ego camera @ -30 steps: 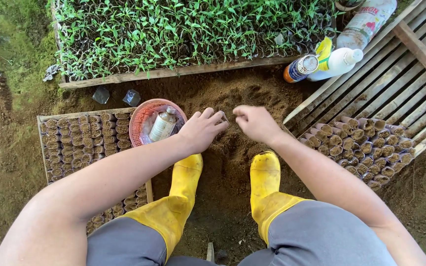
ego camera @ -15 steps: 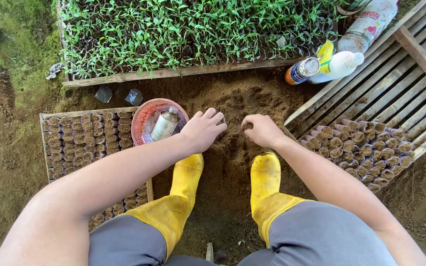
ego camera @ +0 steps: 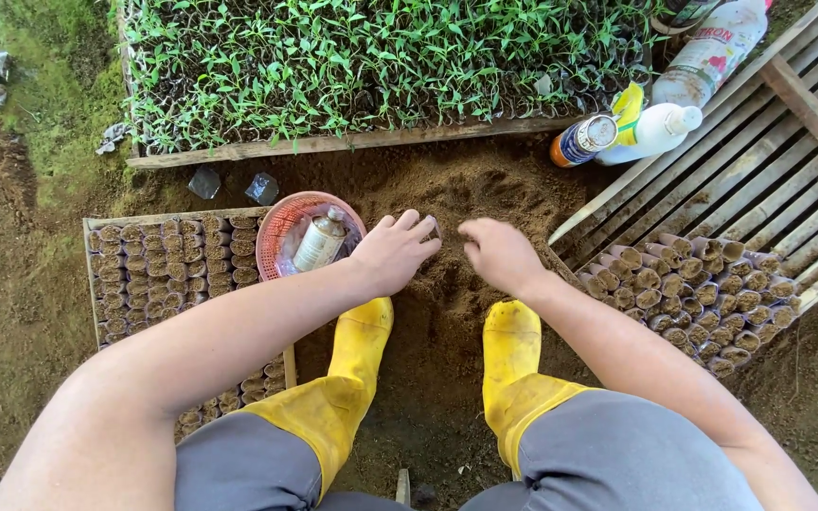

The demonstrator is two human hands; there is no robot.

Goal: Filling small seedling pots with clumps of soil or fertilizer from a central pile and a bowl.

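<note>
Soil heap [ego camera: 485,189] betw trays; left hand [ego camera: 395,251] grip pinches small pot [ego camera: 433,230]; right hand [ego camera: 499,254] loosely curled, empty.

Something small and pale sits between the fingers [ego camera: 425,231] of the left hand [ego camera: 395,251] and those of the right hand [ego camera: 499,254]; what it is cannot be told. The right palm is turned down, hiding anything beneath. Far beyond the fingers, the white bottle [ego camera: 712,52] is cut off by the top edge. The slatted rack [ego camera: 788,180] runs off the right edge.
</note>
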